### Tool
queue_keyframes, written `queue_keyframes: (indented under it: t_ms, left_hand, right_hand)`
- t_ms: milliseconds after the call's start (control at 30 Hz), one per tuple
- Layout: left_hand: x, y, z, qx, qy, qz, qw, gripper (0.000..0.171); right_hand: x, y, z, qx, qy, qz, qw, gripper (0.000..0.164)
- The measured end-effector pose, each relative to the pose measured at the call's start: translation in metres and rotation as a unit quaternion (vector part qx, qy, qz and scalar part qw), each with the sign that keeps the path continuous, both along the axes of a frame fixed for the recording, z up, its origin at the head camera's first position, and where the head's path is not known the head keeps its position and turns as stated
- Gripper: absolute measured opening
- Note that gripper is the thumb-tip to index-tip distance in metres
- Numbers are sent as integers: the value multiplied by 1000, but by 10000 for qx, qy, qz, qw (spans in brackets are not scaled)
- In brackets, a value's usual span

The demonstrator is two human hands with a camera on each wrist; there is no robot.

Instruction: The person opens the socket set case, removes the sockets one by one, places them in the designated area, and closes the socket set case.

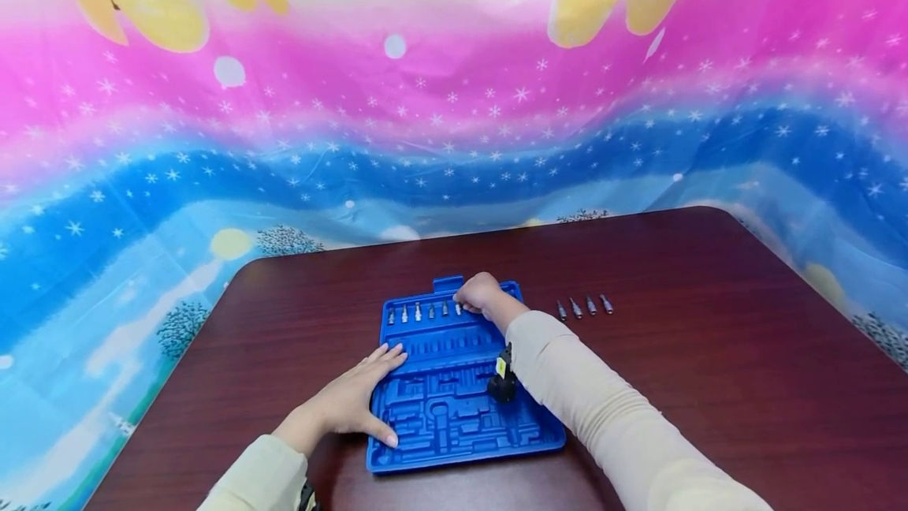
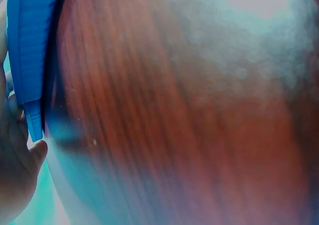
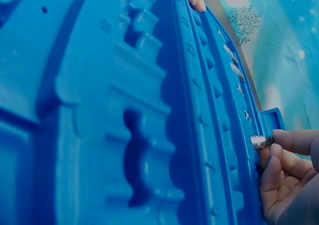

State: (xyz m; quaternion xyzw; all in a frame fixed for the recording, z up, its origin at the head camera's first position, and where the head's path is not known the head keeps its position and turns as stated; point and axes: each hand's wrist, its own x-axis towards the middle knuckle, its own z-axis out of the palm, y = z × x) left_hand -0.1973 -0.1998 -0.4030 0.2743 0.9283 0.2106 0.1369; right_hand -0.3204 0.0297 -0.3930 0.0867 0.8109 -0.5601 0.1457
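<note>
An open blue plastic tool case with moulded slots lies on the table. My left hand rests along its left edge, fingers spread and thumb over the near part. At the far end of the case, my right hand pinches a small silver screwdriver bit between thumb and finger, at the top row of slots. Several silver bits stand in that row, left of the right hand. In the left wrist view, part of the left hand shows beside the case's blue side.
Several loose bits lie in a row on the dark reddish-brown table, right of the case. A blue latch tab sticks out at the case's far edge. A colourful printed cloth hangs behind the table.
</note>
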Motion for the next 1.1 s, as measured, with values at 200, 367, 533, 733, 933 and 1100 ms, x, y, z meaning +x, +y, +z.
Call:
queue_keyframes:
  t_ms: [200, 367, 533, 733, 933, 1100]
  left_hand:
    - [0, -1, 0, -67, 14, 16, 10000, 108]
    - [0, 0, 1, -84, 78, -26, 9999, 107]
    - [0, 0, 1, -96, 73, -60, 9999, 107]
    - [0, 1, 3, -79, 37, -89, 9999, 106]
    - [0, 1, 5, -94, 32, -41, 9999, 106]
    - [1, 0, 4, -122, 98, -91, 9998, 107]
  right_hand:
    - [3, 1, 3, -56, -4, 62, 10000, 11]
    - [7, 2, 7, -123, 56, 125, 9998, 12]
    - [11, 3, 8, -130, 122, 114, 9998, 14]
    - [13, 5, 9, -630, 155, -158, 9978, 14]
    - [16, 8, 13, -1088, 197, -154, 9938, 15]
    - [22, 12, 15, -1166, 125, -38, 9931, 17]
